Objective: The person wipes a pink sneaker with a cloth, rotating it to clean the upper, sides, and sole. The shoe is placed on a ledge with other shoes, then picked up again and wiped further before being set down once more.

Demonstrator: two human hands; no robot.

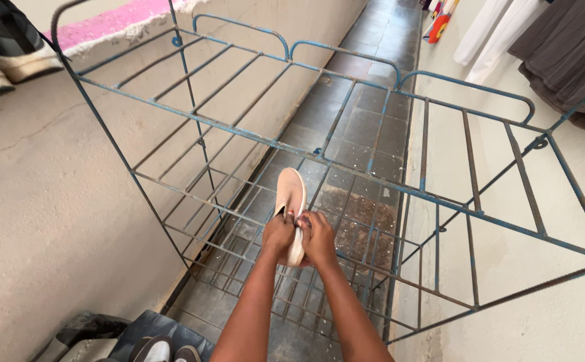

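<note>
Both forearms reach forward from the bottom edge, and the left hand [278, 234] and right hand [318, 238] close together around the heel end of a pale pink slip-on shoe [291, 194], its toe pointing away. It hangs over a lower tier of the blue metal rack [373, 144], above dark floor tiles [366, 114]. Dark shoes [162, 350] lie at bottom left, white sneakers [1, 57] on the ledge, grey clothes [567, 47] at upper right.

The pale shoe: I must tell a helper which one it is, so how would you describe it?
Find the blue metal rack between the walls. Above its lower shelves, the left hand and right hand grip the pale shoe together, toe pointing away. It is plain pinkish beige, unlike the dark-and-white shoes on the ledge at top left.
</note>
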